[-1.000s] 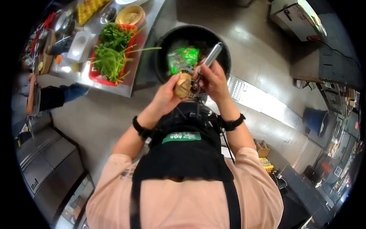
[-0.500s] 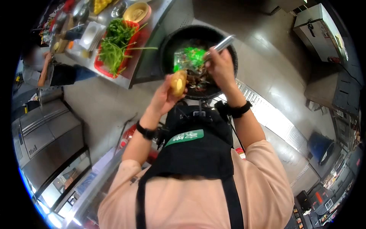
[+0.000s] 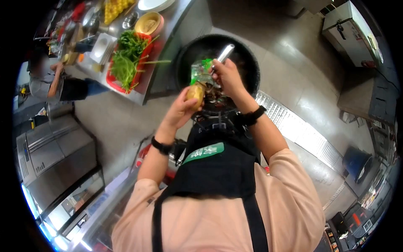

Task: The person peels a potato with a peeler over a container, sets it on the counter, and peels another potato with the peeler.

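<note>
My left hand is closed around a potato, whose skin is partly off, showing paler flesh. In my right hand is a peeler, its shiny metal handle pointing up and away from me. The peeler's working end is beside the potato's upper side; blur and my fingers hide whether it touches. Both hands are over a large round black bin. Inside it lie dark scraps and peelings and a clear and green plastic bag.
Left of the bin is a steel counter with a red basket of leafy greens, a yellow bowl and stacked white dishes. A co-worker stands beyond it. A floor grate runs to the right.
My right hand and the peeler have moved left and slightly down, closer to the potato. The potato has turned a little in my left hand, which stays nearly in place.
</note>
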Demonstrator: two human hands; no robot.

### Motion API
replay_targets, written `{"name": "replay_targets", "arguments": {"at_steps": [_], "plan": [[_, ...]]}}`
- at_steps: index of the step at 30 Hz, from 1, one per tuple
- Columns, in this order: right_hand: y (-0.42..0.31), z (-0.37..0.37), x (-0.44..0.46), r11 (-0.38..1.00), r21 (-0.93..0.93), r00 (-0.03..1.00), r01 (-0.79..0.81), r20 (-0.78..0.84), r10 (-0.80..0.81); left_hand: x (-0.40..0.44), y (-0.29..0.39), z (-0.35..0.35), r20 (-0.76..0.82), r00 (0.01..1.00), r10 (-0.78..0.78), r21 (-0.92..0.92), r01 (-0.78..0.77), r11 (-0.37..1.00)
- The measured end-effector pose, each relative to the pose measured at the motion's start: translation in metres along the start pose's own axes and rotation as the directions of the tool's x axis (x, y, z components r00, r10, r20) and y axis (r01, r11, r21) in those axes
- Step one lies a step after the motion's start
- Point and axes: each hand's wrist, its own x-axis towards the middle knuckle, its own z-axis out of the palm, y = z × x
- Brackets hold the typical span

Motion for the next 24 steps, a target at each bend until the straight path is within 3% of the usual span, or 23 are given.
{"name": "replay_targets", "arguments": {"at_steps": [2, 4, 6, 8, 9, 12, 14, 15, 18, 20, 22, 24], "plan": [[-0.001, -0.011, 0.019, 0.911, -0.372, 0.950, 0.178, -0.175, -0.257, -0.003, 0.002, 0.002, 0.008, 1.000, -0.003, -0.005, 0.003, 1.000], [-0.008, -0.025, 0.025, 0.962, -0.241, 0.944, 0.132, -0.267, -0.196, -0.011, 0.010, 0.010, 0.079, 0.996, 0.044, 0.048, -0.048, 0.998], [-0.012, -0.021, 0.019, 0.964, -0.219, 0.947, 0.150, -0.247, -0.203, -0.012, 0.012, 0.006, 0.073, 0.996, 0.050, 0.035, -0.053, 0.998], [-0.022, 0.000, 0.001, 0.985, -0.041, 0.980, 0.168, -0.102, -0.172, -0.009, 0.011, 0.001, 0.043, 0.998, 0.052, -0.008, -0.052, 0.999], [-0.028, 0.014, -0.010, 0.996, 0.015, 0.995, 0.084, -0.051, -0.083, -0.008, 0.011, 0.001, 0.045, 0.998, 0.052, -0.008, -0.051, 0.999], [-0.014, 0.027, -0.019, 0.997, 0.082, 1.000, 0.000, 0.015, -0.002, -0.008, 0.014, 0.002, 0.058, 0.997, 0.044, 0.029, -0.045, 0.999], [-0.006, 0.013, -0.003, 0.995, 0.092, 0.994, -0.031, -0.098, 0.040, -0.010, 0.016, 0.001, 0.065, 0.997, 0.044, 0.134, -0.053, 0.990], [0.004, -0.001, 0.009, 0.977, -0.175, 0.969, 0.124, -0.191, -0.157, -0.014, 0.016, 0.003, 0.065, 0.997, 0.044, 0.135, -0.052, 0.990], [0.004, -0.041, 0.023, 0.992, -0.124, 0.970, -0.025, -0.245, -0.006, -0.016, 0.026, 0.008, 0.185, 0.971, 0.152, 0.135, -0.178, 0.975], [-0.012, -0.021, 0.010, 0.997, 0.017, 0.972, 0.080, -0.222, -0.074, -0.017, 0.028, 0.009, 0.147, 0.971, 0.187, 0.074, -0.199, 0.977], [-0.025, 0.000, -0.004, 0.991, 0.078, 0.991, 0.108, -0.089, -0.101, -0.014, 0.031, 0.008, 0.136, 0.972, 0.193, 0.068, -0.203, 0.977], [-0.027, 0.021, -0.015, 0.973, 0.171, 0.988, 0.155, -0.002, -0.157, -0.014, 0.033, 0.007, 0.094, 0.989, 0.116, -0.012, -0.116, 0.993]]}}
